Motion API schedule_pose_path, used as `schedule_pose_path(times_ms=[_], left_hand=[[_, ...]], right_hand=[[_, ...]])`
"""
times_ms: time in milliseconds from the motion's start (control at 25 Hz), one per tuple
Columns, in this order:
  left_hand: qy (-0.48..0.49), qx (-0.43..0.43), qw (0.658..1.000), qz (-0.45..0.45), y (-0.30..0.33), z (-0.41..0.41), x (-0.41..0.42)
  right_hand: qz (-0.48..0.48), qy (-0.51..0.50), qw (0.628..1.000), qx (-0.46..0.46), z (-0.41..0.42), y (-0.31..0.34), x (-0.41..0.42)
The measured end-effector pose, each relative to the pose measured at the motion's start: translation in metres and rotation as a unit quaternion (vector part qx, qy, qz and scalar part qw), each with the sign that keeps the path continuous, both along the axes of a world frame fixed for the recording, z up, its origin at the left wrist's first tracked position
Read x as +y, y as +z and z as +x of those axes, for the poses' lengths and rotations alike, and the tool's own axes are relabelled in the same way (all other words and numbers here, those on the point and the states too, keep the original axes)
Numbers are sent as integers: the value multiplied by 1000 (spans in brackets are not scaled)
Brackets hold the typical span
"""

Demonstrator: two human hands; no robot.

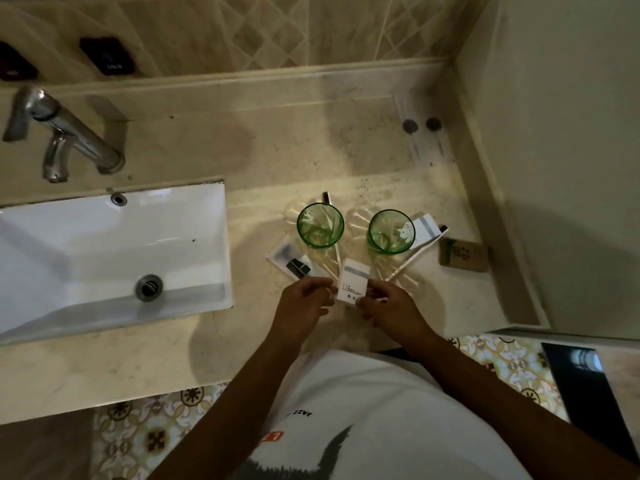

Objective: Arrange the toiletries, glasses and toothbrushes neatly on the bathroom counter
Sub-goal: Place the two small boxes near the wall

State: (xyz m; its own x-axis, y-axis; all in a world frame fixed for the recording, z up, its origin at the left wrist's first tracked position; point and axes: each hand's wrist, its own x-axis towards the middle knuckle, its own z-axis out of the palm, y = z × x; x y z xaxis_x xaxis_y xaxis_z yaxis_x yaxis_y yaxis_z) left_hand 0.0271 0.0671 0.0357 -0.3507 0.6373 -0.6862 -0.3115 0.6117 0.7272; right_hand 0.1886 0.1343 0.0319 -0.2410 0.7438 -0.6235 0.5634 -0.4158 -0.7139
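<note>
While both forearms reach forward over the counter (145, 368), the left hand (304, 303) and the right hand (388, 306) meet at a small white box (353, 282), each pinching one of its near corners with curled fingers and thumb. The box lies tilted slightly, just in front of the gap between two green glasses (320, 226) (the second one (391, 232) stands to the right), and its far end touches or overlaps a thin white stick (412, 259) that slants away to the right. Whether the box rests on the counter or is lifted off it cannot be told. Left of the box lies a clear packet (291, 261) with dark contents, partly hidden under the left glass. Behind the right glass a white and grey packet (426, 228) is half covered by the rim. A small brown box (464, 254) sits near the wall, its printing too blurred to read. The sink (114, 258) runs off the left edge, with the tap (65, 133) above it.
</note>
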Motion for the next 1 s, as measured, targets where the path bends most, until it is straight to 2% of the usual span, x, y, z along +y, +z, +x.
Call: schedule_pose_path(times_ms=[120,200,360,520,720,840,1000], left_hand=[[-3,10,1000,0,12,-9,-6],[-14,8,1000,1,20,-11,-7],[-7,8,999,43,44,-14,-1],[22,25,996,77,56,-16,21],[2,57,994,97,59,-10,63],[-14,71,994,88,60,-6,97],[-10,59,997,41,51,-5,151]], right_hand=[[-4,0,1000,31,-5,10,1],[-1,40,998,40,-7,17,3],[9,67,992,110,-10,43,12],[20,37,991,129,-8,61,40],[35,-41,988,146,-10,59,74],[37,-91,983,153,-8,56,101],[22,-97,985,140,-8,47,149]])
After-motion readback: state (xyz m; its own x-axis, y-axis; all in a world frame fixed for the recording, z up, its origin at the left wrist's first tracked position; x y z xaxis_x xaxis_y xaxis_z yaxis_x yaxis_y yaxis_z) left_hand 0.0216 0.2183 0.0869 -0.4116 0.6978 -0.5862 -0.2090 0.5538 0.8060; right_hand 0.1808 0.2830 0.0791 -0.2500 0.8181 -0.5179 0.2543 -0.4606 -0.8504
